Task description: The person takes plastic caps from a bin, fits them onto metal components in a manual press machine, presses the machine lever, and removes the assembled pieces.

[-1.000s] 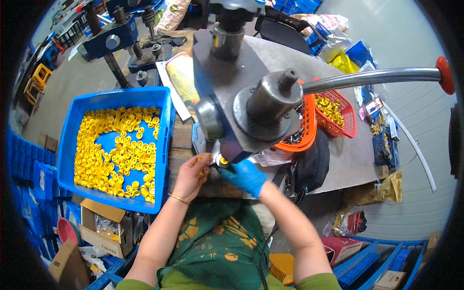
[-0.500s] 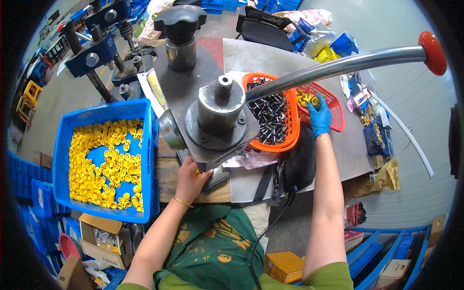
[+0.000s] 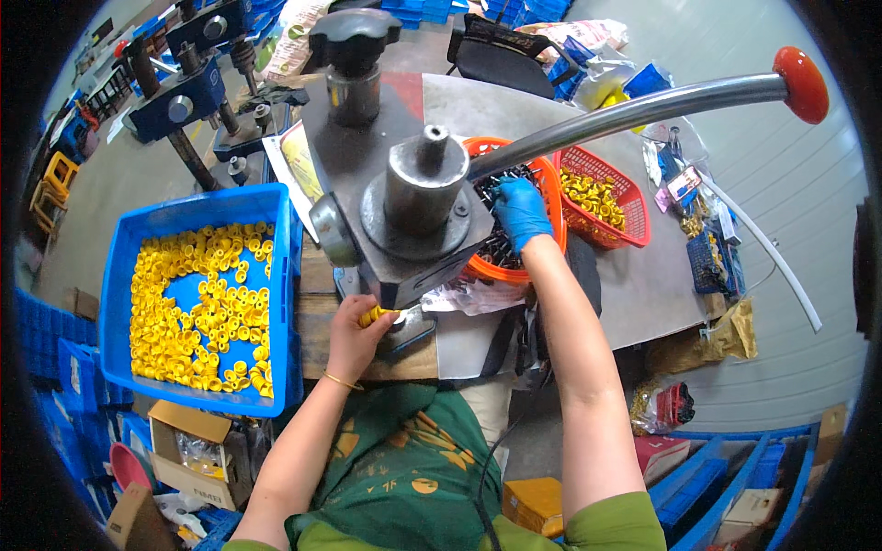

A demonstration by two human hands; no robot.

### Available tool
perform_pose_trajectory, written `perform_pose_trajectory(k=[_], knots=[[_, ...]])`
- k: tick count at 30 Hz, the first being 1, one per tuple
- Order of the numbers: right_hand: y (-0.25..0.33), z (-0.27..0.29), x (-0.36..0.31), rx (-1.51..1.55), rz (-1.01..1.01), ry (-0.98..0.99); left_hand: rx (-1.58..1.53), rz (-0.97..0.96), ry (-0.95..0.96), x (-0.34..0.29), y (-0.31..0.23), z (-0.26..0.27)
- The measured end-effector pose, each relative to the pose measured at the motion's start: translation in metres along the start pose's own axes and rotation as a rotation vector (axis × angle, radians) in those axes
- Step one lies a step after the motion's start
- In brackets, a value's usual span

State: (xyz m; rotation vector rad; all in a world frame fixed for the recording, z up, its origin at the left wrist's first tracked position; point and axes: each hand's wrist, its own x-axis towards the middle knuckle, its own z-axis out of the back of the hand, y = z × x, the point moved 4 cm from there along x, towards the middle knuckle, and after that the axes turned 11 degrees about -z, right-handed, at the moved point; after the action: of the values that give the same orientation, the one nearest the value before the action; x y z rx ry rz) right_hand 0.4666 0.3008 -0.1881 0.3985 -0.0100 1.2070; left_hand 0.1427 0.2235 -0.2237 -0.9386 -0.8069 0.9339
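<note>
My left hand [image 3: 356, 332], bare, is closed around a yellow cup-shaped part [image 3: 375, 316] beside the base of a hand-lever press [image 3: 418, 216]. My right hand [image 3: 522, 211] wears a blue glove and reaches into an orange basket [image 3: 557, 197] of black and silver metal pins [image 3: 491, 250]. Its fingers are curled down among the pins, and their tips are hidden. Right of that basket stands a red basket [image 3: 634, 207] holding small yellow parts [image 3: 593, 195]. Many yellow cups [image 3: 197, 312] lie in a blue tray [image 3: 292, 303] on the left.
The press's long lever [image 3: 643, 115], ending in a red knob [image 3: 801, 84], slants over both baskets. A black star-shaped knob [image 3: 354, 39] tops the column behind. More presses [image 3: 188, 106] stand at the back left. Cardboard boxes [image 3: 197, 455] sit below the tray.
My right hand has left the yellow parts in the red basket and moved left into the pins in the orange basket. My left hand stays by the press, its yellow part now showing more.
</note>
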Motion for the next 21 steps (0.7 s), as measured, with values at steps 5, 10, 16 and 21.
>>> perform_pose_trajectory(k=[5, 10, 16, 21], knots=[[0.063, 0.038, -0.092, 0.898, -0.147, 0.037, -0.257, 0.179, -0.145, -0.012, 0.026, 0.018], [0.101, -0.026, -0.173, 0.941, -0.241, 0.346, -0.736, 0.397, -0.19, -0.015, 0.031, 0.003], [0.112, -0.049, -0.177, 0.844, -0.078, 0.289, -0.754, 0.401, -0.205, -0.027, 0.033, 0.016], [0.139, -0.027, -0.179, 0.639, 0.246, 0.217, -0.726, 0.389, -0.193, -0.027, 0.03, 0.013]])
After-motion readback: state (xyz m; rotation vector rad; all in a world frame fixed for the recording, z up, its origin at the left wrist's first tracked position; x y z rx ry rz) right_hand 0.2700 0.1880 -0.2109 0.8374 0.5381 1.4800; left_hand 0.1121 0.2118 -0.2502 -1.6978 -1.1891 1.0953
